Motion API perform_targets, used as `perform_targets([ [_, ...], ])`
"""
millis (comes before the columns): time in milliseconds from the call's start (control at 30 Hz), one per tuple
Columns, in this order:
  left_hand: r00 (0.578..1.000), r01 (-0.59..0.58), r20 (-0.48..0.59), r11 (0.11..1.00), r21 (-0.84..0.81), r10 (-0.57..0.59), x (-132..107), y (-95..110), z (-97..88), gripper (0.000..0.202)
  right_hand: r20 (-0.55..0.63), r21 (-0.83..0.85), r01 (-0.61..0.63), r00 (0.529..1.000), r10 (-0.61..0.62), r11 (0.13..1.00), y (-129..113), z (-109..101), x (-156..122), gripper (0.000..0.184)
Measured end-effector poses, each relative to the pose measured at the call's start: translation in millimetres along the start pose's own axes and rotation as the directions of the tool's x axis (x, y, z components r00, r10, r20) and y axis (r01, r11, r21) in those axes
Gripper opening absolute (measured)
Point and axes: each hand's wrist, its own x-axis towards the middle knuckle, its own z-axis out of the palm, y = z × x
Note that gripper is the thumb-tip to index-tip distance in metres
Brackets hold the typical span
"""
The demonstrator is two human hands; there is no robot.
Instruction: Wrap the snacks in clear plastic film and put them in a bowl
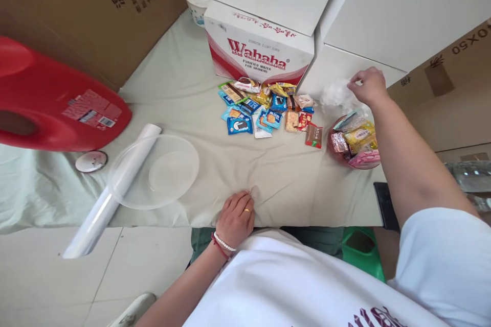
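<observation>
My left hand [236, 219] rests on the pale green cloth [184, 92] at the near edge, fingers curled and pressed down on the fabric, a ring and bracelets showing. My right hand [369, 85] is stretched far right, fingers pinched on crumpled clear plastic wrap [337, 94] beside the white boxes. Just below that arm sits a red bowl [332, 135] filled with wrapped snacks. A pile of several small snack packets [264, 107] lies in front of the Wahaha box [257, 43].
A clear plastic lid or plate [153, 171] and a roll of clear film [111, 194] lie at left, next to a red jug [46, 99] and a small white disc [91, 161]. Cardboard and white boxes ring the back. A green stool [362, 253] stands below.
</observation>
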Motion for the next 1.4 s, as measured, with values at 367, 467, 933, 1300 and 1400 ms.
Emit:
perform_targets([
  [367,0.710,0.615,0.505,0.084,-0.784,-0.491,70,29,-8.7,0.052,0.290,0.916,-0.320,0.945,0.154,0.242,-114,1,-211,0.039],
  [467,0.570,0.660,0.740,-0.337,-0.671,-0.358,89,38,-0.6,0.075,0.298,0.899,-0.302,0.952,0.062,0.318,-166,23,-270,0.031],
  [933,0.596,0.588,0.595,-0.211,-0.781,-0.540,46,8,-18.9,0.038,0.192,0.434,-0.222,0.970,0.150,0.873,-126,32,-297,0.043],
  [1300,0.510,0.636,0.710,-0.343,-0.691,-0.486,54,-5,-25.7,0.037,0.046,0.654,-0.118,0.992,0.116,0.747,-141,36,-247,0.039],
  [1400,0.440,0.701,0.745,-0.327,-0.634,-0.502,46,-2,-29.3,0.042,0.034,0.599,-0.006,0.999,-0.018,0.801,-158,41,-172,0.059],
])
